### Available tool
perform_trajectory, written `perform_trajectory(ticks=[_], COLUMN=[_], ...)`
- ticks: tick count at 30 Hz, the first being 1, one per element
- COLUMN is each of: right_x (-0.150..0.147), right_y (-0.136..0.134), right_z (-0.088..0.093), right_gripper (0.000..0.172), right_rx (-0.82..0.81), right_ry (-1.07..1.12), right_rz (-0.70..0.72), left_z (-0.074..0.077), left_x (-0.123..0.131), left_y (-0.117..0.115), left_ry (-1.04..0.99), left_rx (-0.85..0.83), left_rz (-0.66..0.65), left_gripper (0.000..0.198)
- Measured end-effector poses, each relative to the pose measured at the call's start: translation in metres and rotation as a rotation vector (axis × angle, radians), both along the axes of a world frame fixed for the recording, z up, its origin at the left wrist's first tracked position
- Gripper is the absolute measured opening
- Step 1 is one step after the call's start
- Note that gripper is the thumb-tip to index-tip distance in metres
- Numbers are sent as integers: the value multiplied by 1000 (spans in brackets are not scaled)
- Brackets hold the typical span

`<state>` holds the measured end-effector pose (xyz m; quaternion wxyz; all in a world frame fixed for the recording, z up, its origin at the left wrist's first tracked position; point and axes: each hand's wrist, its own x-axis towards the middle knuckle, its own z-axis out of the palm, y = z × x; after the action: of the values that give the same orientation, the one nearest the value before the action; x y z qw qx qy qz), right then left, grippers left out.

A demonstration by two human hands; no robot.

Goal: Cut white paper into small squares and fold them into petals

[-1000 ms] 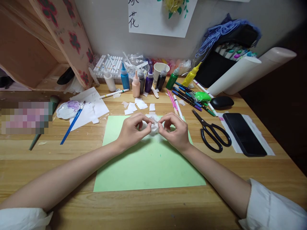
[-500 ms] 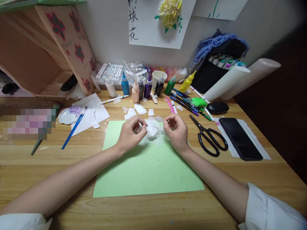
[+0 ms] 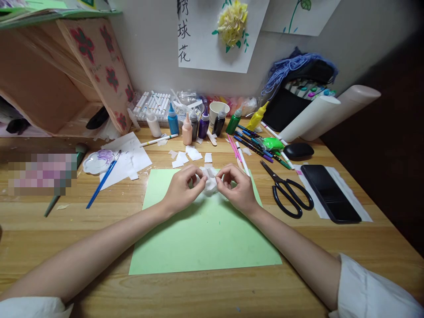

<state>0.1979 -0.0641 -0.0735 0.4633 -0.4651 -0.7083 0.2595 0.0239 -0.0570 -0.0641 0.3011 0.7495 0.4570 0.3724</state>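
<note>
A crumpled piece of thin white paper sits over the back part of the green sheet, between my two hands. My left hand pinches its left side with thumb and forefinger. From the right, my right hand pinches the paper's other edge, fingers curled. The fingertips are only a short gap apart. Just behind the hands lie several torn white paper scraps. Part of the crumpled paper is hidden by my fingers.
Black scissors and a phone lie to the right. Several paint bottles and a paper cup stand along the wall. On the left are a blue paintbrush and a small palette. Pens lie behind my right hand.
My right hand has moved left, closer to my left hand, and now pinches the white paper between them. My left hand has shifted slightly right and nearer. The camera view has tilted up a little.
</note>
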Motion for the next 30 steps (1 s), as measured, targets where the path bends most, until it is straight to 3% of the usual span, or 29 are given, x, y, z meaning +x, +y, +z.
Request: perform_trajectory(ticks=[8, 24, 30], right_x=[3, 5, 5], right_y=[6, 12, 12], right_z=[-8, -12, -11], right_gripper=[4, 6, 7], right_rx=[-109, -157, -128], right_ry=[123, 242, 251], right_rz=[-140, -249, -262], left_z=[1, 2, -2], left_x=[1, -1, 1], left_y=[1, -1, -1], left_ry=[-3, -26, 138], left_rx=[-47, -52, -22], left_rz=[58, 112, 184], left_gripper=[11, 12, 9])
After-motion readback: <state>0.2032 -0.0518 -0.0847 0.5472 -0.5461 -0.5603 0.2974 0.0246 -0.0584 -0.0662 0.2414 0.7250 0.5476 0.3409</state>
